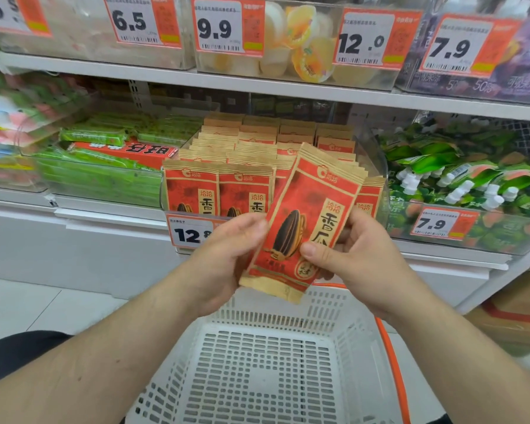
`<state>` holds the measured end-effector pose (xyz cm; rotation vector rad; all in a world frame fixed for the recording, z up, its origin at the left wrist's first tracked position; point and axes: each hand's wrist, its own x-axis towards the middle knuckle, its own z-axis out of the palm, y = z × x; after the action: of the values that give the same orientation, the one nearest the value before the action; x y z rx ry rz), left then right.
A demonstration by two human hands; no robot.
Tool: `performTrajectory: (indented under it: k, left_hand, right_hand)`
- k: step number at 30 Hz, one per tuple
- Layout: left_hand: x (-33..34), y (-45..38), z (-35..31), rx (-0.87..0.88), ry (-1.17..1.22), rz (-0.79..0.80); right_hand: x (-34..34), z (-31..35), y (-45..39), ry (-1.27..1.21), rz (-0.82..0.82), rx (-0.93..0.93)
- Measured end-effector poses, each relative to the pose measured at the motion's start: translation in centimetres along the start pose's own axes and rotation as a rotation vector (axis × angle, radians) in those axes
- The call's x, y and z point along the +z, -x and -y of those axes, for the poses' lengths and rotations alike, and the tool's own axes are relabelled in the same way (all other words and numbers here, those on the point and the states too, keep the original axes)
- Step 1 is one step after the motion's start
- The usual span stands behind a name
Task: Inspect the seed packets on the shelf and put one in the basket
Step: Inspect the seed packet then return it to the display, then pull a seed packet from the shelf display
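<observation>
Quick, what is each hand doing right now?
Left hand: holds the left edge of the seed packet.
Right hand: pinches the same packet, thumb on its front.

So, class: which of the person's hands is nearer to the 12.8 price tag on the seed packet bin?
Left. The left hand overlaps the price tag at its right edge. The right hand is further right, on the far side of the held seed packet.
</observation>
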<state>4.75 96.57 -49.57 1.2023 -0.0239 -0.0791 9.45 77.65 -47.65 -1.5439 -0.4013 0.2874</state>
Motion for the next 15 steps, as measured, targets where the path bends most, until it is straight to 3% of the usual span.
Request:
performTrajectory:
  k: [3,10,15]
  left_hand:
    - [-0.1,-0.4,-0.4,0.101,-0.185,-0.030]
    - [1.0,-2.5,-2.9,0.151,-0.300,-0.035]
    - [0.8,-4.7,-5.4,0.211,-0.621,-0.323]
  right_hand:
    - [-0.1,0.2,-0.3,0.056,-0.045,-0.037]
    - [-2.3,4.4,-3.1,0.062,-0.057,-0.084]
    - [-4.1,7.2,-5.6,0.269,-0.094,-0.140]
